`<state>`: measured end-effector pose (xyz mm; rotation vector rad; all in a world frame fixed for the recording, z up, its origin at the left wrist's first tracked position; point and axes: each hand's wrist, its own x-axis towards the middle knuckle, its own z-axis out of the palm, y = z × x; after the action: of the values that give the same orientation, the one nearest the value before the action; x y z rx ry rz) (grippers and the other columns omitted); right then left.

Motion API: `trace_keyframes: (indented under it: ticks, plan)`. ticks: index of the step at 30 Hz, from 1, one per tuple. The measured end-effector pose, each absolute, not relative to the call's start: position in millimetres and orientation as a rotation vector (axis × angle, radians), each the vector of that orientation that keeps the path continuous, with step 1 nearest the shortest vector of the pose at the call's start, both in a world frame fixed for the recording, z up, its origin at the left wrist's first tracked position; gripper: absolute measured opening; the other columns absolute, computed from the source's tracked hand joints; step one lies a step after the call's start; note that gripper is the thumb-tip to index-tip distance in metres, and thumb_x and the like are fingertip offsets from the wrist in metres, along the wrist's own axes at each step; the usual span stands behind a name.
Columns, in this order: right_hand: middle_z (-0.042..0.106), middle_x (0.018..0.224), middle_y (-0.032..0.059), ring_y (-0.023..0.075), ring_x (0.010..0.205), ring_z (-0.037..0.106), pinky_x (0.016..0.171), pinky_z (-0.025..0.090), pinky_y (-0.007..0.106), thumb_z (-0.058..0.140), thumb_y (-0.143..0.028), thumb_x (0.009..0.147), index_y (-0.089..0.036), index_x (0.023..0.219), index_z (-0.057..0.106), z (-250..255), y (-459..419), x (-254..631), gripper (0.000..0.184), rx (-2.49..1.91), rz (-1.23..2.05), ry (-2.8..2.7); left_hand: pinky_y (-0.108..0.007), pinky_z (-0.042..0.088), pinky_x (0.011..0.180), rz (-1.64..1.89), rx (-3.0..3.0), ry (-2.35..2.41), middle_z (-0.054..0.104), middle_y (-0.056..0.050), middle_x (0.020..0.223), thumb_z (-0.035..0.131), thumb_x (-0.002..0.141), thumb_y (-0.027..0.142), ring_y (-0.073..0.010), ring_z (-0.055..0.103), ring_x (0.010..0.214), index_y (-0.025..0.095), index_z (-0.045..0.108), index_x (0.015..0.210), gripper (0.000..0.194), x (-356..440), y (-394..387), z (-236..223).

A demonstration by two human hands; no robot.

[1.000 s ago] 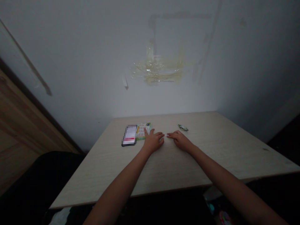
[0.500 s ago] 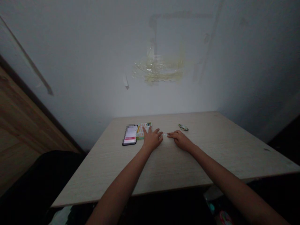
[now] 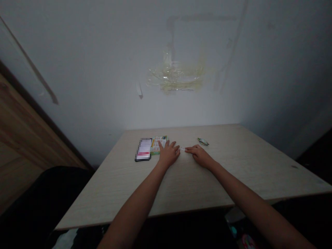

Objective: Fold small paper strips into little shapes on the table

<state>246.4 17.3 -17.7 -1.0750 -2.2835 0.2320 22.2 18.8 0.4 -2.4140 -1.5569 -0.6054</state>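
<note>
A small thin white strip [image 3: 182, 149] spans the narrow gap between my two hands, just at the tabletop. My left hand [image 3: 168, 153] has its thumb and index finger together at the strip's left end, while its other fingers spread out over the edge of a colourful printed card [image 3: 155, 150]. At the right end, the thumb and index finger of my right hand [image 3: 201, 155] pinch the strip, with the remaining fingers curled. Both ends of the strip are hidden by fingertips, and its exact kind is too small to make out.
A phone [image 3: 144, 150] with a lit, blurred screen lies left of the card. Behind my right hand is a small crumpled green-and-white wrapper [image 3: 202, 141]. The pale wooden table [image 3: 186, 186] meets a wall [image 3: 103, 69] bearing old tape [image 3: 178, 77].
Hardly anything differs. Both hands keep their place at the strip, and the left fingers have shifted very slightly. The view has moved a touch.
</note>
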Motion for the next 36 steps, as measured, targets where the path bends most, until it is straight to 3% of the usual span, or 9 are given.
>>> trace_keyframes:
  ticks: [6,11,17,25,29,36]
  plan:
    - [0.066,0.129,0.0027,0.0209,0.113,0.055,0.104,0.044,0.044,0.041,0.003,0.076,-0.027,0.126,0.066,-16,15,246,0.063,-1.074,0.269,-2.289,-0.076,0.004,0.111,-0.617,-2.499,-1.506,0.058,0.0,0.139,0.045,0.096,0.042,-0.0299,0.041,0.135,0.038,0.068,0.116,0.031,22,16,0]
    - [0.068,0.124,0.0064,0.0207,0.112,0.057,0.103,0.046,0.043,0.042,-0.002,0.082,-0.024,0.127,0.065,-17,15,248,0.055,-1.058,0.332,-2.21,-0.079,-0.004,0.107,-0.643,-2.444,-1.58,0.059,0.001,0.138,0.046,0.095,0.046,-0.0331,0.039,0.135,0.041,0.07,0.112,0.03,24,12,0]
    - [0.071,0.114,0.0099,0.0227,0.109,0.06,0.103,0.045,0.046,0.047,-0.005,0.082,-0.019,0.109,0.074,-18,18,250,0.04,-1.03,0.275,-2.178,-0.08,-0.005,0.107,-0.638,-2.416,-1.587,0.06,-0.001,0.136,0.047,0.095,0.046,-0.0331,0.04,0.135,0.041,0.07,0.113,0.03,26,10,1]
    - [0.071,0.113,0.009,0.0224,0.109,0.06,0.103,0.045,0.044,0.046,-0.001,0.079,-0.021,0.108,0.074,-18,19,249,0.045,-1.043,0.246,-2.245,-0.078,0.001,0.109,-0.653,-2.536,-1.506,0.064,0.003,0.132,0.051,0.094,0.045,-0.0329,0.036,0.138,0.041,0.073,0.105,0.025,25,9,4]
    - [0.071,0.112,0.0086,0.0224,0.108,0.06,0.102,0.046,0.044,0.045,-0.001,0.079,-0.021,0.11,0.074,-16,18,249,0.046,-1.042,0.244,-2.249,-0.078,0.0,0.11,-0.655,-2.541,-1.558,0.07,0.001,0.122,0.046,0.095,0.046,-0.0322,0.039,0.137,0.038,0.071,0.111,0.03,26,8,5]
    - [0.071,0.112,0.0092,0.0224,0.108,0.06,0.101,0.046,0.042,0.046,-0.002,0.082,-0.019,0.111,0.073,-17,18,248,0.044,-1.037,0.223,-2.249,-0.078,0.001,0.11,-0.61,-2.513,-1.555,0.067,-0.002,0.128,0.049,0.094,0.047,-0.0335,0.037,0.139,0.034,0.067,0.118,0.033,26,10,2]
